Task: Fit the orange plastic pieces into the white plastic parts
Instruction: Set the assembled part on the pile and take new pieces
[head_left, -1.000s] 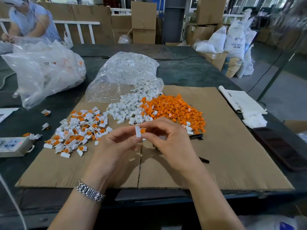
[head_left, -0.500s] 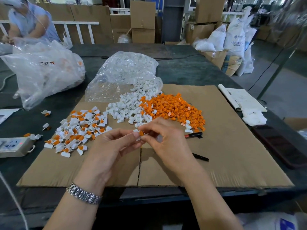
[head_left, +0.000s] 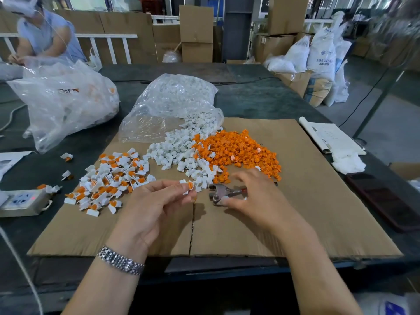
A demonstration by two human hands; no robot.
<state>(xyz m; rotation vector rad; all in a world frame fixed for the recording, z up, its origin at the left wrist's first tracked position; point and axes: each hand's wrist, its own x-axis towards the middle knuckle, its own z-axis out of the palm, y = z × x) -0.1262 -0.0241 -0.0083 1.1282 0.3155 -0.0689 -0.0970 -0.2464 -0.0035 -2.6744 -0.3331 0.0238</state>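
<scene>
Left hand: pinching a small white plastic part with an orange plastic piece seated in it between thumb and fingers, raised just above the brown cardboard sheet on the desk.
Right hand: off the part now, fingers curled round small metal pliers with a red-tipped handle lying just right of the left fingertips.
Change: a second ago both hands pressed the part together; now only the left holds it, the right moved to the tool.
Meaning: piece apparently seated; pliers likely for squeezing it home.
Supplies: loose white parts pile and orange pieces pile beyond the fingers.
Finished: assembled pile left of the left fingers, unchanged.
</scene>
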